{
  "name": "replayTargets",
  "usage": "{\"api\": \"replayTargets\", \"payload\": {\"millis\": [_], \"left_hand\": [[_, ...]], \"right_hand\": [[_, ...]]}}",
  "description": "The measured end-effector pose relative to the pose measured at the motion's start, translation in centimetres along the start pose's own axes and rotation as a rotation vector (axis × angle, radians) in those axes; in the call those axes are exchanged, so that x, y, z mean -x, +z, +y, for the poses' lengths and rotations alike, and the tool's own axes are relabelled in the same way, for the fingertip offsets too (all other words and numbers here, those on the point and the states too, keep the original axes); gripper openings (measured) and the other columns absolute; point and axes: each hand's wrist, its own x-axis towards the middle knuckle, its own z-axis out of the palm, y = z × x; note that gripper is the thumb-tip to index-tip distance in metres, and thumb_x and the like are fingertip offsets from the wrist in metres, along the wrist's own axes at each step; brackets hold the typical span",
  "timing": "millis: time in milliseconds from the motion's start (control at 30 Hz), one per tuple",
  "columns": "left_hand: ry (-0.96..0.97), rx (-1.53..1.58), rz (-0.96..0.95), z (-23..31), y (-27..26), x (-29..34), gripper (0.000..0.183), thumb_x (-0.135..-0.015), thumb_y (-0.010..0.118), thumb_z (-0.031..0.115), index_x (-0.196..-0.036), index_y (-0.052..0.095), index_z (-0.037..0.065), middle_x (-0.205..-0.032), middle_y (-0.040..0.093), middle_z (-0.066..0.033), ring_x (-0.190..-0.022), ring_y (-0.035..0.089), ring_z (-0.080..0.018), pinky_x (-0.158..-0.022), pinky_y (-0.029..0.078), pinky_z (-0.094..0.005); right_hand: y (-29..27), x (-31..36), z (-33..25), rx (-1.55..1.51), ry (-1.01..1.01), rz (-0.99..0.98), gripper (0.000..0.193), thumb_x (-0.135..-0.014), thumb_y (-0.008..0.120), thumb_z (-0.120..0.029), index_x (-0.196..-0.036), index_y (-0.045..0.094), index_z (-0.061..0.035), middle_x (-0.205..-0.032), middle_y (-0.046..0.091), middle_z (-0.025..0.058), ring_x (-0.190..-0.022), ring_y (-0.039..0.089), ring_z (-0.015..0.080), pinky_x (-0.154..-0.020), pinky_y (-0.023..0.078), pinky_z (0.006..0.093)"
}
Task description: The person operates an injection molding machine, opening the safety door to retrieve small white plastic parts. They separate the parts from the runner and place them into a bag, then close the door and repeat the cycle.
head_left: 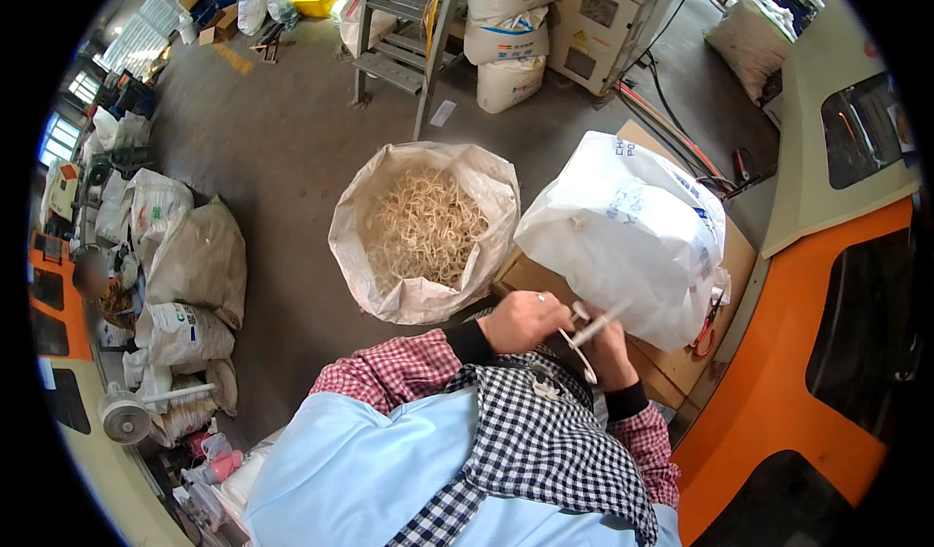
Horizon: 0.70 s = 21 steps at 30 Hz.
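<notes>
My left hand (526, 322) is closed, its fingers pinching a thin white plastic piece (577, 354) in front of my apron. My right hand (610, 352) is closed beside it on a whitish, stick-like plastic piece (595, 325), blurred at its far end. Whether the two pieces are joined, I cannot tell. Beyond my left hand stands an open white woven sack (350, 218), holding many curly beige plastic strips (428, 226). A large white plastic bag (623, 241) sits just past my right hand, on cardboard (744, 255).
Red-handled scissors (702, 338) lie right of the bag. An orange and cream machine (769, 352) rises at the right. Ahead are a metal stepladder (397, 46), stacked sacks (511, 82) and a grey cabinet (595, 36). More sacks (199, 265) and a small fan (125, 418) line the left.
</notes>
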Motion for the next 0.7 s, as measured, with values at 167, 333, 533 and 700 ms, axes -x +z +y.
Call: {"api": "replayTargets", "payload": {"millis": [167, 333, 533, 700], "left_hand": [[-0.955, 0.112, 0.494, -5.0, -1.5, 6.9, 0.009, -0.088, 0.046, 0.005, -0.09, 0.054, 0.003, -0.066, 0.056, -0.013, -0.054, 0.055, -0.0247, -0.048, 0.043, -0.0345], [-1.463, -0.062, 0.337, -16.7, -4.4, 19.9, 0.024, -0.09, 0.049, 0.021, -0.09, 0.058, -0.001, -0.054, 0.057, -0.0107, -0.046, 0.058, -0.0202, -0.04, 0.043, -0.0322], [-1.551, -0.127, 0.367, -26.1, -7.4, 17.4, 0.042, -0.084, 0.059, 0.031, -0.097, 0.055, -0.008, -0.077, 0.062, -0.0142, -0.067, 0.062, -0.025, -0.061, 0.048, -0.0369], [-0.708, 0.393, -0.019, -7.0, -5.2, -4.3, 0.02, -0.089, 0.052, 0.015, -0.086, 0.06, -0.003, -0.06, 0.053, -0.0025, -0.05, 0.048, -0.0083, -0.048, 0.038, -0.0215]], "right_hand": [[-7.4, -6.6, 4.4, -0.558, 0.183, 0.468, 0.033, -0.093, 0.047, -0.026, -0.095, 0.055, 0.0062, -0.086, 0.058, 0.0106, -0.069, 0.054, 0.0161, -0.058, 0.044, 0.0275], [-8.0, -6.0, 3.2, -0.351, 0.192, 0.538, 0.034, -0.09, 0.052, -0.021, -0.11, 0.052, 0.0062, -0.097, 0.058, 0.0113, -0.079, 0.058, 0.0186, -0.071, 0.046, 0.026], [-7.9, -0.5, 4.8, -0.082, 0.22, 0.529, 0.037, -0.09, 0.054, -0.029, -0.111, 0.054, 0.0015, -0.089, 0.06, 0.007, -0.077, 0.058, 0.0146, -0.066, 0.046, 0.0291], [-6.9, 4.0, 5.9, 0.042, 0.022, 0.817, 0.029, -0.091, 0.052, -0.026, -0.102, 0.057, -0.0002, -0.075, 0.061, 0.006, -0.059, 0.057, 0.0133, -0.054, 0.047, 0.028]]}}
